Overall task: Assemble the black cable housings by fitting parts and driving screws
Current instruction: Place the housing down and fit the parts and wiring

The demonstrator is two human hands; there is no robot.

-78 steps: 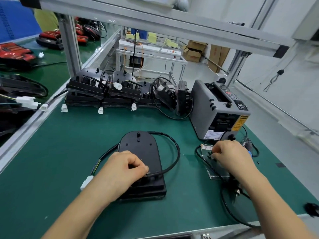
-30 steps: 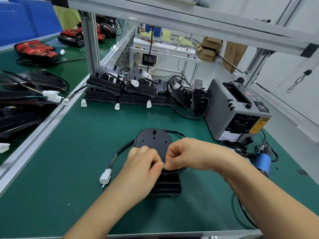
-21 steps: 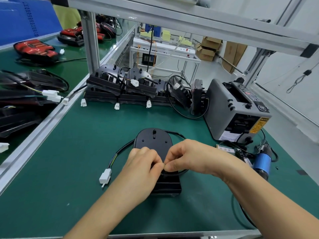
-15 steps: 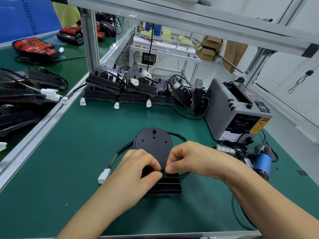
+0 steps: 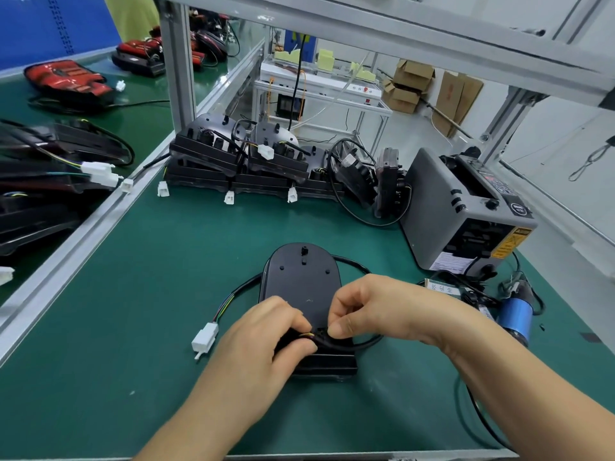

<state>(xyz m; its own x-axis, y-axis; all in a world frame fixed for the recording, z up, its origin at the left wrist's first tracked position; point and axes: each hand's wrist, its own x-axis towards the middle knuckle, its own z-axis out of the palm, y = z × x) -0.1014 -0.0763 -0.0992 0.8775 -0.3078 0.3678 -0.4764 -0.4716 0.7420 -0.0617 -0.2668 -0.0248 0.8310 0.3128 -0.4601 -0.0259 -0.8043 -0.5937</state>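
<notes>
A black cable housing (image 5: 301, 281) lies flat on the green mat in front of me, rounded end away. Its black cable (image 5: 352, 262) loops round the far end and ends in a white connector (image 5: 204, 339) at the left. My left hand (image 5: 263, 341) grips the cable where it enters the housing's near part, thumb underneath. My right hand (image 5: 369, 309) pinches the same cable just to the right of that spot. Thin coloured wires show between the fingers. The entry point itself is hidden by my fingers.
A grey tape dispenser (image 5: 466, 214) stands at the right. A blue-bodied electric screwdriver (image 5: 515, 316) lies by it with loose cords. Several stacked black housings (image 5: 253, 168) with white plugs line the back. An aluminium rail (image 5: 83, 234) bounds the mat on the left.
My right hand left the spot by the tape dispenser and came to the housing. Both hands now work the cable at the housing's near part; my left thumb has slipped under the cable.
</notes>
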